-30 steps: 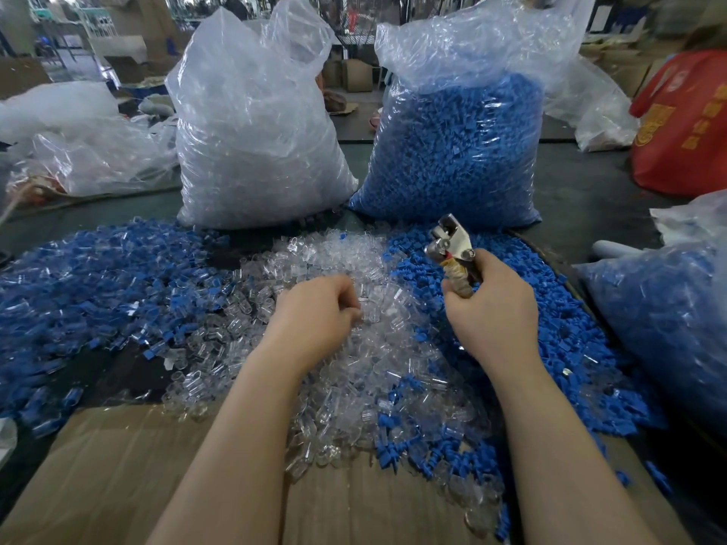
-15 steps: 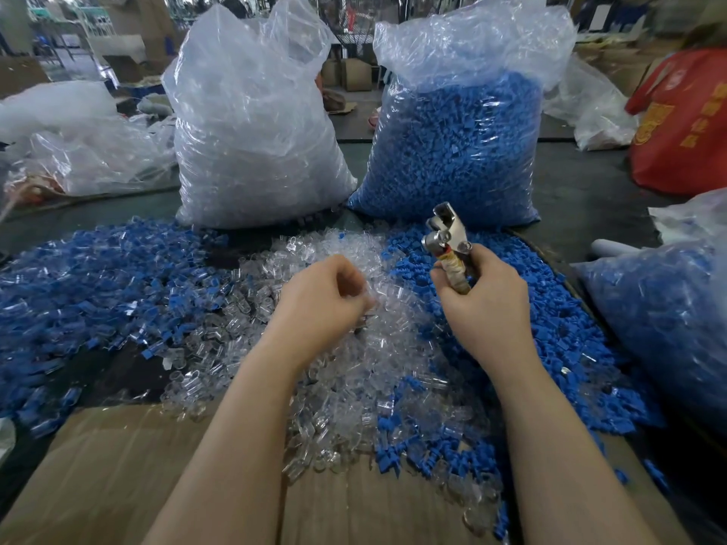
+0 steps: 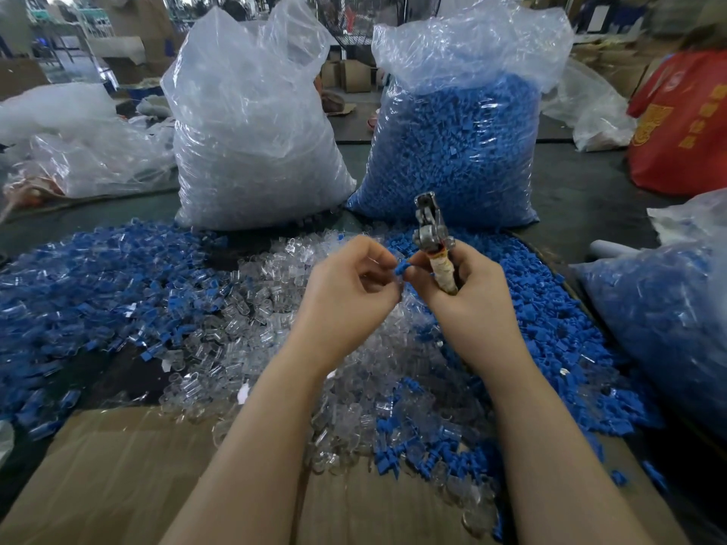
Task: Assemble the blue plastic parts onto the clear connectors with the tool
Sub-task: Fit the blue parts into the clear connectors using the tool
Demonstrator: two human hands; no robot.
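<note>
My right hand (image 3: 468, 293) grips a metal plier-like tool (image 3: 432, 239) by its tape-wrapped handle, jaws pointing up. A small blue plastic part (image 3: 401, 266) sits between the fingertips of both hands. My left hand (image 3: 346, 293), raised above the table, has its fingers curled and pinches that part; a clear connector in it cannot be made out. Below the hands lies a heap of loose clear connectors (image 3: 251, 308). Loose blue parts (image 3: 550, 340) cover the table to the right. Assembled blue-and-clear pieces (image 3: 86, 285) are spread on the left.
Two tall plastic sacks stand behind the heaps: one of clear connectors (image 3: 251, 123), one of blue parts (image 3: 456, 151). Another bag of blue pieces (image 3: 665, 332) lies at the right edge. Flat cardboard (image 3: 118, 485) covers the near table. A red bag (image 3: 684, 123) sits far right.
My left hand rose from the clear heap and came to meet my right hand. The tool swung more upright and moved left. A blue part now shows between the fingertips.
</note>
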